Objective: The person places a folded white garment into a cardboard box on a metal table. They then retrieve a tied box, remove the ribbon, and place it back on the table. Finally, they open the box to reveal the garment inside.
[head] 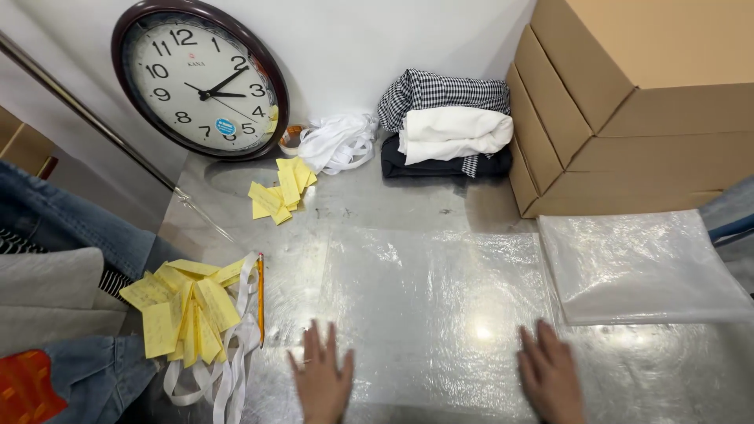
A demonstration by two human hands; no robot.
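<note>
My left hand (322,378) lies flat, fingers spread, on a clear plastic sheet (424,306) spread over the shiny metal table (377,208). My right hand (550,375) rests flat on the same sheet further right, fingers together and pointing away from me. Neither hand holds anything. Just left of my left hand are a pile of yellow paper slips (184,310), an orange pencil (260,298) and white ribbon strips (216,377).
A stack of clear plastic bags (636,267) lies at the right. Stacked cardboard boxes (628,102) stand behind it. Folded clothes (448,126), white ribbon (338,143), more yellow slips (281,188) and a round wall clock (200,78) sit at the back. Denim garments (71,228) are piled left.
</note>
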